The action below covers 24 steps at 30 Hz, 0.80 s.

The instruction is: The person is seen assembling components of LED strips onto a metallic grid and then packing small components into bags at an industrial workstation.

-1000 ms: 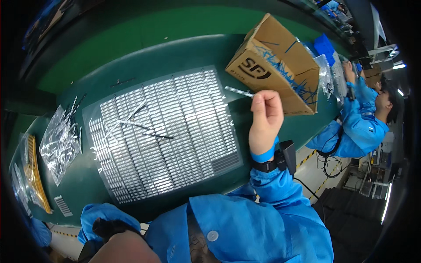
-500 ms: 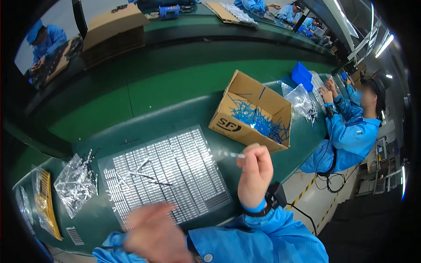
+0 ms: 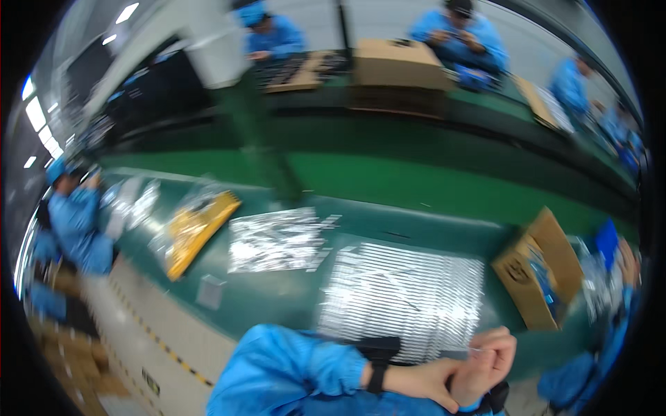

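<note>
My left hand [image 3: 429, 380] reaches across to my right wrist, its thumb and fingers closed around it near the cuff. A black band circles my left wrist. My right hand [image 3: 494, 355] has its fingers curled in; a tiny pale bit shows at the fingertips, too blurred to name. Just beyond both hands lies a flat sheet covered with rows of small silvery pieces [image 3: 409, 295], with a few thin strips loose on top. To the right of it stands an open cardboard box [image 3: 524, 281] holding thin blue sticks.
On the green table [image 3: 277, 295], a bag of silvery pieces [image 3: 274, 243], a yellow bundle in clear plastic [image 3: 201, 232] and a small pale card [image 3: 210, 292] lie to the left. A green post [image 3: 260, 139] rises behind. Co-workers sit on both sides and across.
My view has swung left, so the sheet and box appear further right. My left hand has come over to my right wrist, and my right hand has drawn in lower, near the sheet's edge.
</note>
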Each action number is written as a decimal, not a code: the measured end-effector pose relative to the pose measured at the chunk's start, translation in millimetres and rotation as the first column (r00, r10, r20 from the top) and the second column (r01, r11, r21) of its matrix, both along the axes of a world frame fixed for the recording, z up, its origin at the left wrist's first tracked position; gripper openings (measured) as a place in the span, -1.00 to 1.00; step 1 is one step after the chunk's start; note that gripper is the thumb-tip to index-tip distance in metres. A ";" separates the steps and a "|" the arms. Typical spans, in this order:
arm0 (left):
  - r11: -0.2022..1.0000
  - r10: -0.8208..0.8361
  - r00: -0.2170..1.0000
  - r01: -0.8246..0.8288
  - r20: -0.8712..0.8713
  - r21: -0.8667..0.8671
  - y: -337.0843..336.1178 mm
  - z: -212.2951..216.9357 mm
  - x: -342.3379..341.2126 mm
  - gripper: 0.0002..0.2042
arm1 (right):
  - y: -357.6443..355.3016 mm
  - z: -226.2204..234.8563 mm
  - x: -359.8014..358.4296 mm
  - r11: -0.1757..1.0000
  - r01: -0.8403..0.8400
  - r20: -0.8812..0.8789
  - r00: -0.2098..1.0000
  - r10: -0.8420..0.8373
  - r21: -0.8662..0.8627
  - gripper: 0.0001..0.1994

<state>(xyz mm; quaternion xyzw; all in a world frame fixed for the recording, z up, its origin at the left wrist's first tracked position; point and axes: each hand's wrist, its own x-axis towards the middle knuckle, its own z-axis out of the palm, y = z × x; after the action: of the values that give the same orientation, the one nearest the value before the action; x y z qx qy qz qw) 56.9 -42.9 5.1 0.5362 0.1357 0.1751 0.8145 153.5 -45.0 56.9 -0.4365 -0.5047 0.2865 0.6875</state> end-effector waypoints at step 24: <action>0.901 0.173 0.977 -0.207 0.120 0.381 -29.1 -31.8 36.1 -0.62 | 5.4 32.9 -22.0 0.915 -0.386 -0.172 0.916 0.364 -0.120 -0.89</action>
<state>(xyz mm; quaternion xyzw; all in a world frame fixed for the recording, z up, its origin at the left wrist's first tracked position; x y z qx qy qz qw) 93.1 -72.0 -26.7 0.6646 0.1154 0.2995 0.6748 131.6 -39.6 89.8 -0.3603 -0.5044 0.4818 0.6194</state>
